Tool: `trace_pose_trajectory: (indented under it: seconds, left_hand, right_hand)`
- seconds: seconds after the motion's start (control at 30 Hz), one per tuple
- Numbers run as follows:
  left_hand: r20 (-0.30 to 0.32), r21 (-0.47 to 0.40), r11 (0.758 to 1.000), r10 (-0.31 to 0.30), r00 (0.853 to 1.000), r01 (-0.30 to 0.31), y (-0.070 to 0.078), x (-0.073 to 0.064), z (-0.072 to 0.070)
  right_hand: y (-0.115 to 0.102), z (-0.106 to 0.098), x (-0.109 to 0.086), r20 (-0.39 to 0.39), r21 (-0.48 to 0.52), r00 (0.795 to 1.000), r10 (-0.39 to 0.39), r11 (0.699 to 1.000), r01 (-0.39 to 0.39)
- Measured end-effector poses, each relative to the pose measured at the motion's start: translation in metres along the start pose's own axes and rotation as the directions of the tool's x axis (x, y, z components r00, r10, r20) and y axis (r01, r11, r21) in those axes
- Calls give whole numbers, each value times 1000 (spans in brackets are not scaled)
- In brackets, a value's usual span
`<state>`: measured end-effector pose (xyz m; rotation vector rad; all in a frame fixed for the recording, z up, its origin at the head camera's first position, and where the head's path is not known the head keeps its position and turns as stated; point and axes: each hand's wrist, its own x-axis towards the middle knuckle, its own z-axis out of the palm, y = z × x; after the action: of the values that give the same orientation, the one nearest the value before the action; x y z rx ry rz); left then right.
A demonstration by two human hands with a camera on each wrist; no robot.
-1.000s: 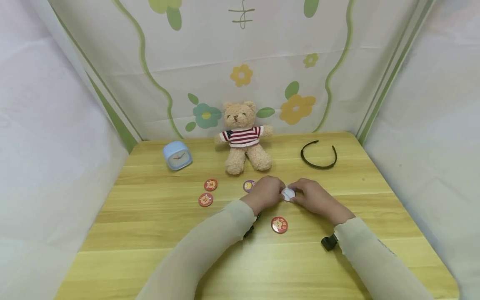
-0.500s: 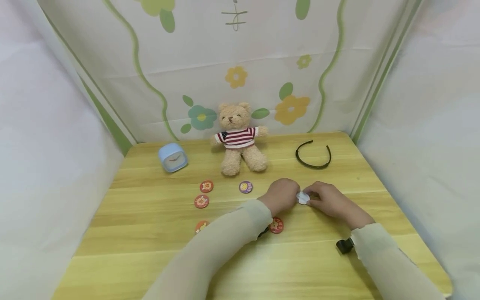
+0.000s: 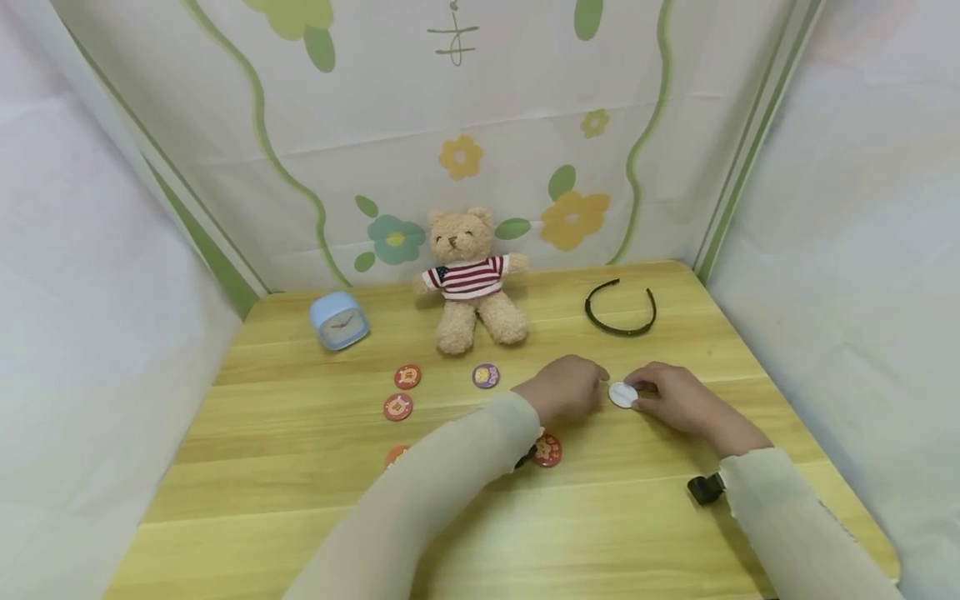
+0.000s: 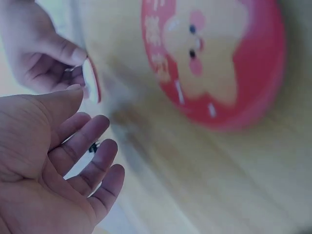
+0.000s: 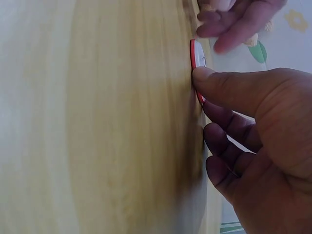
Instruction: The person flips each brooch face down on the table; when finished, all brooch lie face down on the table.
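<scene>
My right hand pinches a round button badge between thumb and fingers, low over the wooden table. Its white back faces up, and the right wrist view shows a red rim on the badge. Just left of it is my left hand, apart from the badge. In the left wrist view the fingers of that left hand are loosely bent and hold nothing. A red badge with a star-shaped face lies on the table below my left wrist, partly hidden by the wrist in the head view.
Two red badges and a purple badge lie left of my hands. An orange badge is partly covered by my left sleeve. Farther back are a blue clock, a teddy bear and a black headband.
Both hands have moved right with the white-backed badge. My left hand has let go of it and drawn slightly away, while my right hand still pinches it. The head view has shifted somewhat.
</scene>
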<state>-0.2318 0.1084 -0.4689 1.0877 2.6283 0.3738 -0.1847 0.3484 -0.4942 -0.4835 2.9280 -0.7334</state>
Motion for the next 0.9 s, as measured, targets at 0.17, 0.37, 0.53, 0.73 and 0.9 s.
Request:
trace_pose_trajectory:
  seconds: [0.17,0.37,0.53,0.73,0.9]
  left_hand:
    - [37,-21,999,40,999,-39,-16,-20,-13]
    - [111,-46,995,92,990,-88,-32,-53,-18]
    - [133,-70,994,91,987,-83,-39,-85,-15]
    - [86,-77,992,105,991,-99,-47,-116,-2]
    - [30,-32,991,134,991,-133,-43,-125,7]
  right_hand:
    - [3,-2,0,10,14,1000,19,1000,-19]
    - [3,-2,0,28,38,999,30,999,-31]
    - [0,-2,1,40,46,999,32,998,-34]
    - [-2,-3,1,39,37,998,40,998,-41]
    - [0,-2,-1,32,24,999,34,999,-35]
